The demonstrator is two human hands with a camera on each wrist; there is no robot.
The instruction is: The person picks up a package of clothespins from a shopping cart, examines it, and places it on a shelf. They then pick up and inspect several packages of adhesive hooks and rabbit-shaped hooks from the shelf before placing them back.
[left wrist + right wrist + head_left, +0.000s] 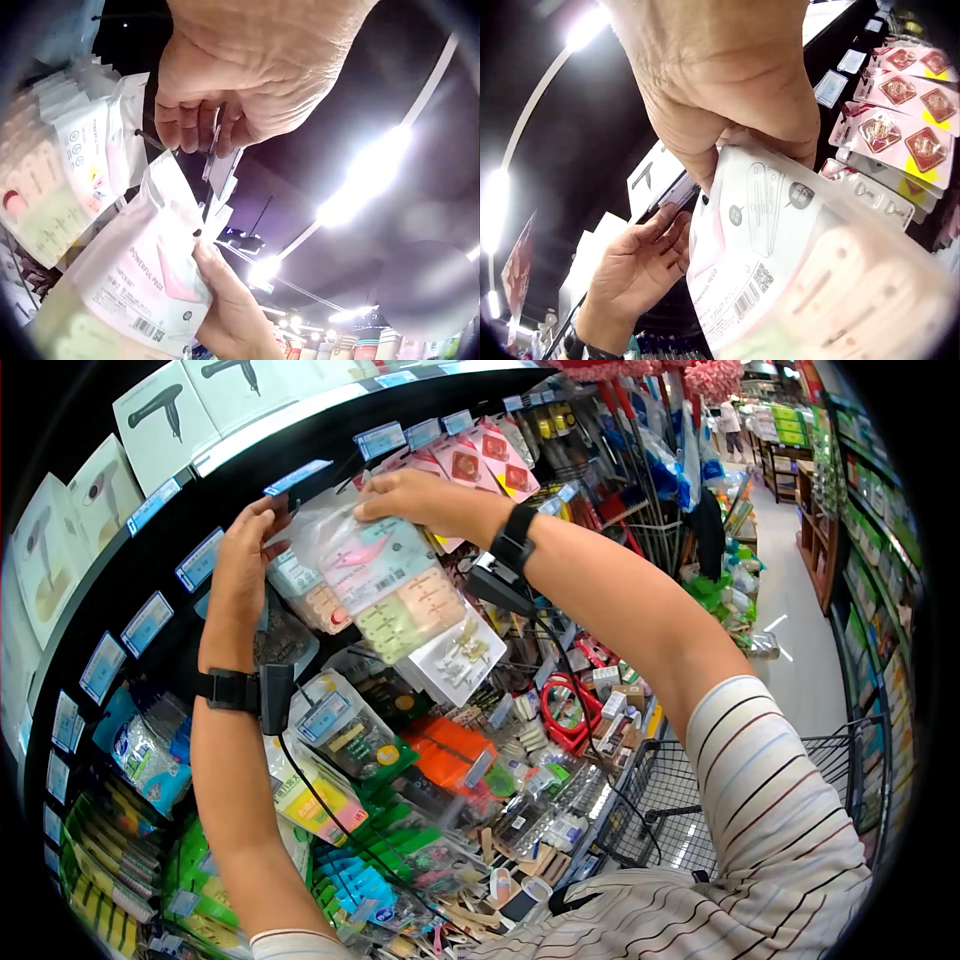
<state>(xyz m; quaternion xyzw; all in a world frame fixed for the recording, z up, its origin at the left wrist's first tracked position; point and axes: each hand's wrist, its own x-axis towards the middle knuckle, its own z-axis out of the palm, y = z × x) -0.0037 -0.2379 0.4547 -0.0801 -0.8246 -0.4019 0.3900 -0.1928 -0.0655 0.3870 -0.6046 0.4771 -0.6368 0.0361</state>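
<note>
My right hand [420,500] pinches the top edge of a clear packet of clothes pegs [385,580], with pink and green pegs showing inside. Its label reads "Powerful Pegs" in the left wrist view, where the hole in the packet's top [169,176] shows beside a black display hook [152,140]. Curled fingers of my left hand [247,75] pinch the front end of that hook, by its price tag [225,169]. More peg packets [56,180] hang farther back, left of the held one. The right wrist view shows my left hand [641,259] beyond the packet.
Boxed hair dryers [165,415] stand on the shelf above. Pink carded goods [470,460] hang to the right, price tags [200,560] line the hooks, and several packaged goods fill the rack below. A shopping cart [660,810] stands at my right, beside the aisle [790,600].
</note>
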